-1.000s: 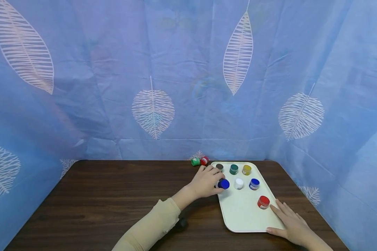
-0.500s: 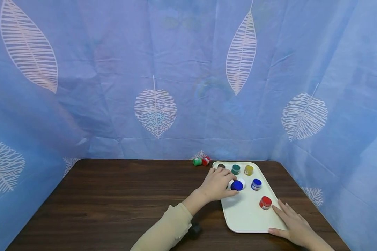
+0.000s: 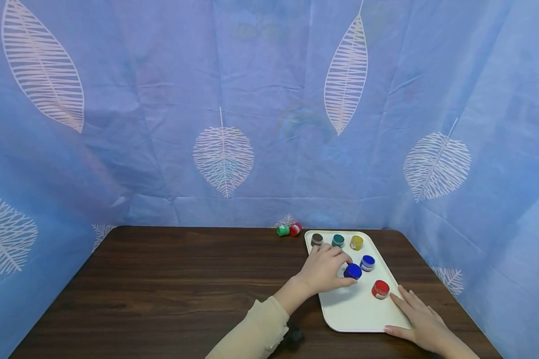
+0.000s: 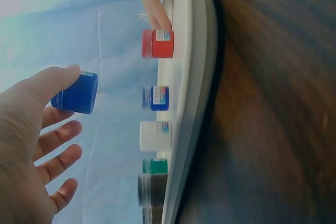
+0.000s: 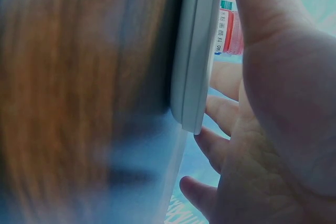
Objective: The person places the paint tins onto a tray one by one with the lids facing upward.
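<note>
My left hand (image 3: 325,269) pinches a blue paint jar (image 3: 353,271) between thumb and index finger, raised over the white tray (image 3: 352,314). In the left wrist view its other fingers spread loosely below the held blue jar (image 4: 81,94). A white jar (image 4: 155,136) stands on the tray, mostly hidden by that hand in the head view. Past the held jar stands another blue jar (image 3: 367,263). My right hand (image 3: 419,319) rests along the tray's right edge with fingers extended, close to a red jar (image 3: 380,289).
At the tray's far end stand a brown jar (image 3: 316,239), a green jar (image 3: 338,240) and a yellow jar (image 3: 356,243). A light green jar (image 3: 283,230) and a red jar (image 3: 295,229) lie on the dark wooden table (image 3: 161,279) behind the tray. A blue curtain hangs beyond.
My left hand has moved rightward over the tray, carrying the blue jar from the left edge past the white jar. My right hand stays at the tray's edge.
</note>
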### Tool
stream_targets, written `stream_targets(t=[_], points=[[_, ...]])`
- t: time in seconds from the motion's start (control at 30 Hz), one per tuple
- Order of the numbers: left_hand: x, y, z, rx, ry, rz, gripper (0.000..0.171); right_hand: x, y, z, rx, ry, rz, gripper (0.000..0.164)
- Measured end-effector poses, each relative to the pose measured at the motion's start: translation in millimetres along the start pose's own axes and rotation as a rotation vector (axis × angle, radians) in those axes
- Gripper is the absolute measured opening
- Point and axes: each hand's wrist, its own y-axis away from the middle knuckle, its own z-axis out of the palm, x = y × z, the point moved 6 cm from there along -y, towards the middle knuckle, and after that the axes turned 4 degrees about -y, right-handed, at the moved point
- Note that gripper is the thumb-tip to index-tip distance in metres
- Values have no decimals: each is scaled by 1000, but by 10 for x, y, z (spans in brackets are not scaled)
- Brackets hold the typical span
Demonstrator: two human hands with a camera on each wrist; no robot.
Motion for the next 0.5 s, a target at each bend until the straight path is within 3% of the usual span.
stream_targets(t=[0.33,0.5], points=[[101,-14,138,3,11,-16,40,0,-9,-7,-7,0,5,82],[136,-13,255,-30,0,-34,39,-6,-7,-8,-5,-4,0,82]])
